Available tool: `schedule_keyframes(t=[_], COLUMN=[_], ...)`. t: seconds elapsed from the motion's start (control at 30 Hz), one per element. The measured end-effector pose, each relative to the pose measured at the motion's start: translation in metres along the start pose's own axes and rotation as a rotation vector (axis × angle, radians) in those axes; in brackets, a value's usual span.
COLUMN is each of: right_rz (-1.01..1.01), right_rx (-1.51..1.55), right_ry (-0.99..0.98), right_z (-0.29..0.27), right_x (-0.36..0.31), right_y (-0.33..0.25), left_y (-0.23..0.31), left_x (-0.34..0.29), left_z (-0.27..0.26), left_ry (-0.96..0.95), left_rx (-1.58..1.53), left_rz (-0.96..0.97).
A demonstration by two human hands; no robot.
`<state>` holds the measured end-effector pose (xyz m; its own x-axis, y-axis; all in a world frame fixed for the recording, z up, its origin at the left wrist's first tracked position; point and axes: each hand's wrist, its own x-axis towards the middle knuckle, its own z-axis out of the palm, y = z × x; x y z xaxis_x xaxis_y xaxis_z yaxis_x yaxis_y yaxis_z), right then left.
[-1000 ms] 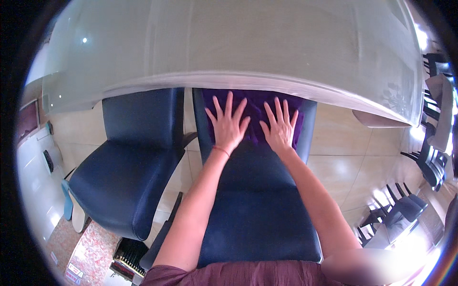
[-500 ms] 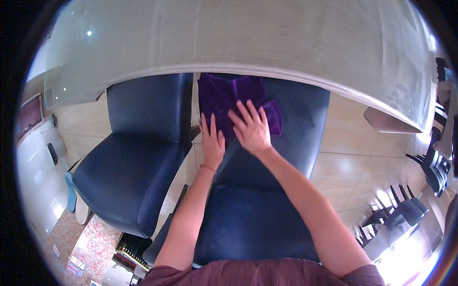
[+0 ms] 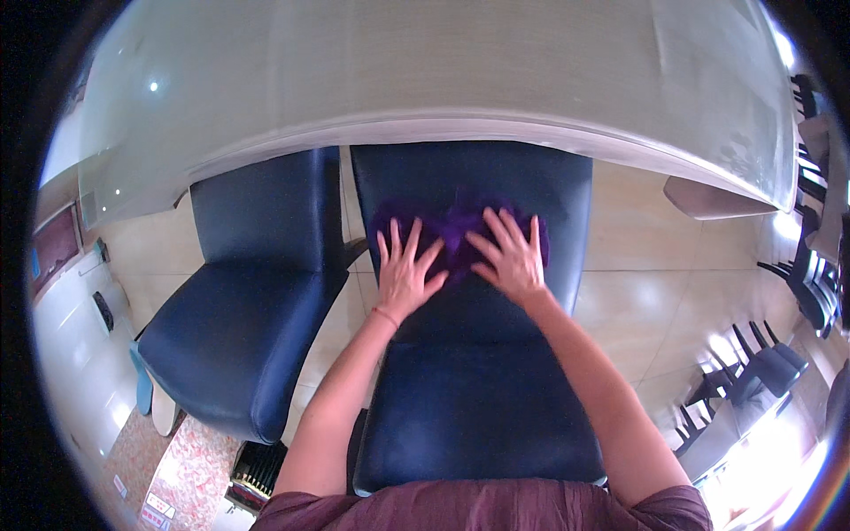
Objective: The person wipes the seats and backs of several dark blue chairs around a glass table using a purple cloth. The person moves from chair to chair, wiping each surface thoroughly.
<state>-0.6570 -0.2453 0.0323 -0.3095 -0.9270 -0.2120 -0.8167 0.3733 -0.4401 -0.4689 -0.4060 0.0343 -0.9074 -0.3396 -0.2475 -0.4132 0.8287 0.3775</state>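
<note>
A dark blue padded chair stands right in front of me, its backrest against the table side. Across the middle of that backrest lies a bunched purple cloth, slightly smeared by motion. My left hand rests with spread fingers on the cloth's left part, the palm reaching below it. On the right part, my right hand presses down flat, fingers apart. Between the two hands the cloth is gathered into folds. Neither hand is closed around it.
A pale covered table stretches across the far side, its edge just beyond the backrest. Close on the left is a second dark blue chair. More dark chairs stand off to the right on the tiled floor.
The cloth has come down from the top of the backrest toward me and is now bunched sideways. My hands have moved apart, the right one going rightward.
</note>
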Motion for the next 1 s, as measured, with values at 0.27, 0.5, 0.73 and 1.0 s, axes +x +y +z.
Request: schedule_keyframes(t=[0.27, 0.5, 0.73, 1.0], right_rz=[0.221, 0.312, 0.306, 0.443], right_rx=[-0.144, 0.033, 0.311, 0.313], right_ry=[0.262, 0.381, 0.231, 0.219], right_z=[-0.044, -0.042, 0.010, 0.003], right_x=[0.087, 0.042, -0.134, -0.107], right_y=[0.109, 0.132, 0.079, 0.069], left_y=[0.030, 0.103, 0.143, 0.133], left_x=[0.158, 0.185, 0.048, 0.023], left_z=[-0.003, 0.013, 0.036, 0.052], left_ry=[0.242, 0.212, -0.194, -0.217], left_rx=[0.145, 0.110, -0.027, 0.026], left_rz=[-0.047, 0.107, 0.354, 0.312])
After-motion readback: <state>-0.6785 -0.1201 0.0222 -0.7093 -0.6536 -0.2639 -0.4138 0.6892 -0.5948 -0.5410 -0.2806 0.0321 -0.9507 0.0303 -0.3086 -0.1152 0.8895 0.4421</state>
